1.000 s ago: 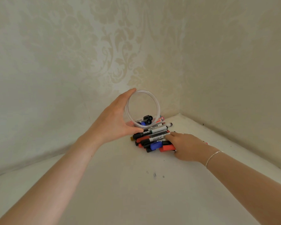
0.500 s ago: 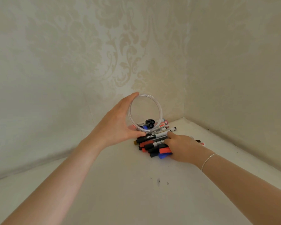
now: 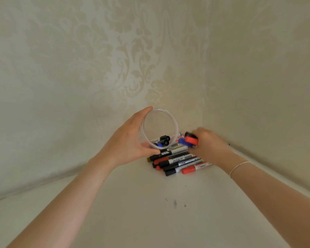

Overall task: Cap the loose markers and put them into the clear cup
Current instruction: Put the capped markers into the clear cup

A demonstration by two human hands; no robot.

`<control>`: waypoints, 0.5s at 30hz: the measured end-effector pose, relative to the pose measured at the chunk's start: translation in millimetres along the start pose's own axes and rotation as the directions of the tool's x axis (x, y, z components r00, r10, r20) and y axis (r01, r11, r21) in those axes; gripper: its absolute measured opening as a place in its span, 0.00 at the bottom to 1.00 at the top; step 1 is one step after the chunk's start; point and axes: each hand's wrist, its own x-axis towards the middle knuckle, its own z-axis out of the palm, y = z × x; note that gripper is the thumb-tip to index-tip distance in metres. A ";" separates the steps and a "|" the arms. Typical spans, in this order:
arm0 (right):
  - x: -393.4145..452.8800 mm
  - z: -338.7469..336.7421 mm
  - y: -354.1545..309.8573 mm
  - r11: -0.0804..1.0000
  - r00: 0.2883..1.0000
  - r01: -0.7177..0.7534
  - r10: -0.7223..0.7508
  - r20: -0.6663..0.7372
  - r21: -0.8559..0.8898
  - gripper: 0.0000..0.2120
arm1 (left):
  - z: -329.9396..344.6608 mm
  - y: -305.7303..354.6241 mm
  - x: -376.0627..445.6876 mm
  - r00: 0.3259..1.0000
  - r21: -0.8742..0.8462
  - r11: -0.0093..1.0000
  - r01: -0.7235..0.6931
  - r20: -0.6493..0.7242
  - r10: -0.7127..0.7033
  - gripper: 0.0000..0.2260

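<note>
My left hand (image 3: 127,142) grips the clear cup (image 3: 159,113), tilted so its round mouth faces me. Inside the cup lie a few markers with black and blue caps (image 3: 164,140). My right hand (image 3: 209,147) is raised just right of the cup's rim, shut on a small bunch of markers (image 3: 190,140) with red, blue and black caps, blurred by motion. Below both hands a pile of several capped markers (image 3: 179,162), black, red and white, lies on the white surface in the corner.
Patterned wallpaper walls (image 3: 97,59) meet in a corner right behind the cup. The white surface (image 3: 150,221) stretches toward me with a few small dark specks (image 3: 175,203). A thin bracelet (image 3: 239,166) circles my right wrist.
My right hand has lifted a bunch of markers off the pile and carried them up beside the cup's rim. The left hand and the cup have stayed in place.
</note>
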 end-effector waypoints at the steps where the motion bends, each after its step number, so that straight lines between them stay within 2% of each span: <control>1: 1.5 -6.7 -2.1 0.996 0.992 -0.044 0.053 -0.111 0.081 0.08 | -0.1 -0.2 -0.2 1.000 0.003 1.000 -0.002 -0.002 0.002 0.50; 4: 7.5 -32.4 -17.0 0.921 0.871 -0.036 0.219 -0.440 0.388 0.10 | 0.1 -0.6 0.8 1.000 0.008 1.000 -0.010 -0.009 0.011 0.50; 6: 13.4 -53.6 -33.4 0.827 0.791 0.080 0.287 -0.541 0.556 0.13 | 0.4 -0.3 2.3 1.000 0.008 1.000 -0.011 -0.012 0.011 0.50; 8: 18.5 -74.9 -53.9 0.703 0.752 0.215 0.323 -0.574 0.678 0.17 | 0.0 0.2 4.0 1.000 0.006 1.000 -0.014 -0.015 0.014 0.50; 12: 22.9 -99.6 -92.3 0.466 0.747 0.416 0.315 -0.586 0.781 0.19 | -4.7 4.5 6.0 1.000 -0.030 0.999 -0.014 -0.014 0.014 0.50; 14: 23.2 -100.1 -107.2 0.447 0.752 0.449 0.278 -0.597 0.774 0.19 | -6.9 6.6 6.9 1.000 -0.053 0.999 -0.009 -0.017 0.008 0.49; 15: 23.0 -97.9 -113.1 0.495 0.746 0.451 0.248 -0.618 0.743 0.18 | -7.7 7.1 7.4 1.000 -0.063 0.998 -0.010 -0.022 0.009 0.49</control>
